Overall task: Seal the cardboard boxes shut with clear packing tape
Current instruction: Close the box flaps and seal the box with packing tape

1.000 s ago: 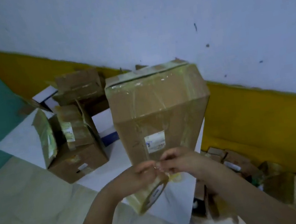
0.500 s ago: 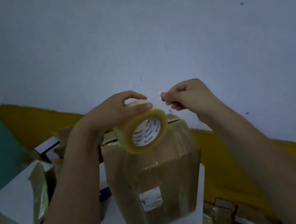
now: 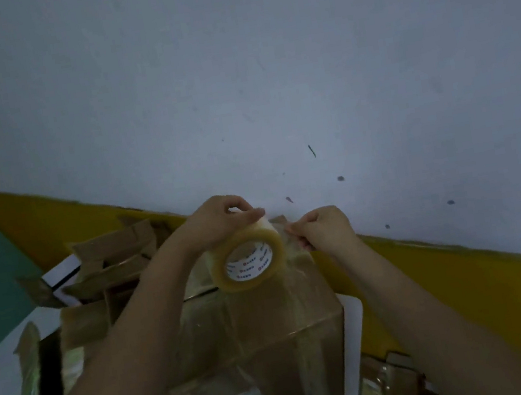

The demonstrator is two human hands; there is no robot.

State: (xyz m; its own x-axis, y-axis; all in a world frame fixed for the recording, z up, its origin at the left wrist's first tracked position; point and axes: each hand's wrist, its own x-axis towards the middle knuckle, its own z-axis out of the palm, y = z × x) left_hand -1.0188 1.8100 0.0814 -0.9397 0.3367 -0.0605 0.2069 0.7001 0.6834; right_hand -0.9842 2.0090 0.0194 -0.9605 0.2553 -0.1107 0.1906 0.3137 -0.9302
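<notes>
Hands lowered to box (image 3: 272,325) top, left hand (image 3: 221,219) gripping tape roll (image 3: 248,259)

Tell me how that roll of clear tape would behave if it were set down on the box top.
The tape roll is a round ring, so on its edge it would probably roll; flat, it should stay. It looks light, since the left hand holds it alone. The free end pinched by the right hand is probably floppy and clingy.
</notes>
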